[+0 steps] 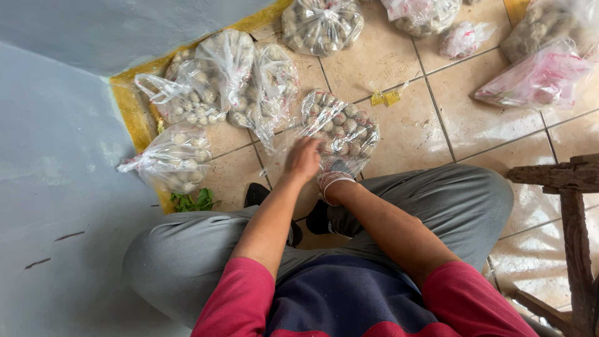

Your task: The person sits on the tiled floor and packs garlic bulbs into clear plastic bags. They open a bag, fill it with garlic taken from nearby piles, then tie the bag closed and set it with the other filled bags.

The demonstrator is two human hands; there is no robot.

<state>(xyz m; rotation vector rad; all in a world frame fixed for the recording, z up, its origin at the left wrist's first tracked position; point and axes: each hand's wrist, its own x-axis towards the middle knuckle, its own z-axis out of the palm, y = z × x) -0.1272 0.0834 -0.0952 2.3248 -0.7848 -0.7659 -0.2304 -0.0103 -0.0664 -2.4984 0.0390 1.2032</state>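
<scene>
A clear plastic bag [340, 128] full of small round pale balls lies on the tiled floor between my knees. My left hand [304, 159] rests on the near edge of this bag, fingers curled over the plastic. My right hand [332, 182] is mostly hidden under the left hand and the bag's edge; a white band shows at its wrist. I cannot tell what the right hand grips. I sit low with grey trousers and red sleeves.
Several more filled clear bags lie about: two by the wall [206, 81], one at the left [175, 159], others along the top [321, 25] and top right [536, 78]. A blue wall [56, 156] stands left. A wooden frame [571, 200] is at the right.
</scene>
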